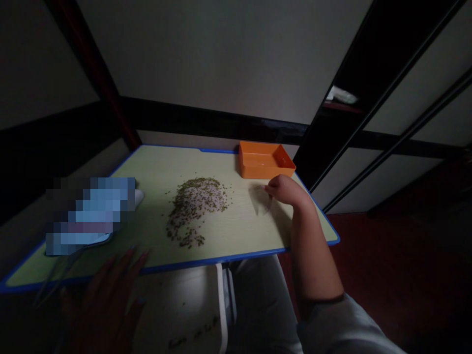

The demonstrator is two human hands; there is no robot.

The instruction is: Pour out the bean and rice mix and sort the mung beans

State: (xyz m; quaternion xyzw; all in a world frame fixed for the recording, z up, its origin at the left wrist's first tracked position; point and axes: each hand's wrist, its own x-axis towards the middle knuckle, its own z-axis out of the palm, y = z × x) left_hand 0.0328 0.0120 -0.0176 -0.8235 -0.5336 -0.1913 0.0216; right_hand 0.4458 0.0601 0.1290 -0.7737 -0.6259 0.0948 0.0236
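Observation:
My right hand is closed in a pinch above the right part of the pale, blue-edged tabletop, just in front of an orange tray. Something thin and blurred shows below its fingertips, too indistinct to name. Left of that hand, a loose pile of small pale and brownish-green grains or seeds lies spread over the middle of the table. My left hand, dark and somewhat blurred, is at the near left table edge with its fingers stretched out and apart, apparently holding nothing.
At the left of the table is a pixelated bluish object, with a thin cable near it. Below the front edge is a white tray-like surface with a few dark bits. Pale panels rise behind the table.

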